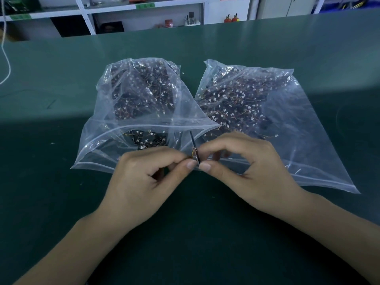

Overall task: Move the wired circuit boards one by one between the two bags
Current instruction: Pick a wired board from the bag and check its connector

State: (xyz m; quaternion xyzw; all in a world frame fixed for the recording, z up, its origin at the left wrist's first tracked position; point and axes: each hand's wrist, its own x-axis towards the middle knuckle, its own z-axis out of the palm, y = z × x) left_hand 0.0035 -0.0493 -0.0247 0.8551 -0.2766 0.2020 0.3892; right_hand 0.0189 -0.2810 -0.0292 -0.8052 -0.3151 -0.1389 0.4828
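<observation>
Black, thin wired circuit board (pixel 194 148), seen edge-on, stands nearly upright between both hands, just in front of the two bag mouths. Short orange/yellow wires (pixel 192 155) come off it near the fingertips.

Left hand (pixel 144 177): grip pinching the board's lower end from the left, thumb and forefinger closed on it, other fingers curled under.
Right hand (pixel 242 167): grip pinching the same board from the right, thumb tip almost touching the left thumb tip, remaining fingers curled loosely.

Left clear plastic zip bag (pixel 131 112): mouth gaping toward the person, part-filled with dark boards with white connectors and thin wires, most piled at the far end, a few near the opening. Left hand sits over its near edge.
Right clear plastic zip bag (pixel 277 124): lies flatter, boards spread across the far and middle part, near right corner holds only plastic. Right hand rests over its near left corner.
The bags lie side by side, inner edges touching or overlapping near the held board.

Both on a dark green matte surface (pixel 61 202). White cord (pixel 7 66) trails at far left. White shelving (pixel 86 15) with boxes and small items behind the surface; details blurred.
</observation>
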